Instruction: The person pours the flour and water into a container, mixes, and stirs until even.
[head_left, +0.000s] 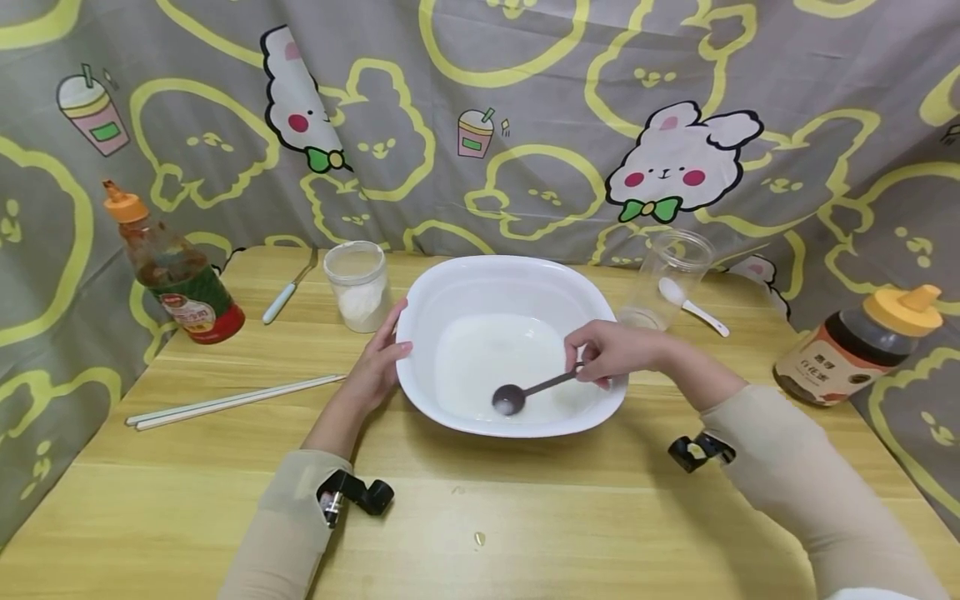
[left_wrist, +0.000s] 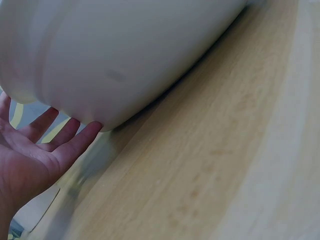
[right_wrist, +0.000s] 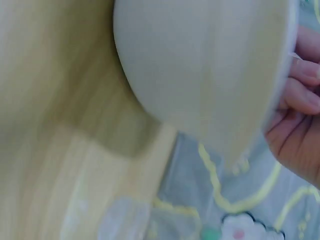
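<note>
A white basin (head_left: pixel 513 429) holds a pool of milky white liquid (head_left: pixel 480 358). My right hand (head_left: pixel 617 350) is over the basin's right rim and pinches the handle of a dark measuring spoon (head_left: pixel 510 400), whose round bowl is low at the liquid with a little white in it. At the left side, my left hand (head_left: pixel 372 367) steadies the basin with its thumb at the rim. In the left wrist view, the spread, fairly straight fingers (left_wrist: pixel 80 140) touch the basin's outer wall. The spoon is hidden in the right wrist view, behind the basin.
A jar of white powder (head_left: pixel 360 292), a blue-handled tool (head_left: pixel 281 302), chopsticks (head_left: pixel 232 402) and a red sauce bottle (head_left: pixel 187 292) are on the left. On the right stand a clear jar (head_left: pixel 660 279), a white spoon (head_left: pixel 701 315) and a yellow-capped bottle (head_left: pixel 843 354). A patterned curtain (head_left: pixel 540 125) hangs behind.
</note>
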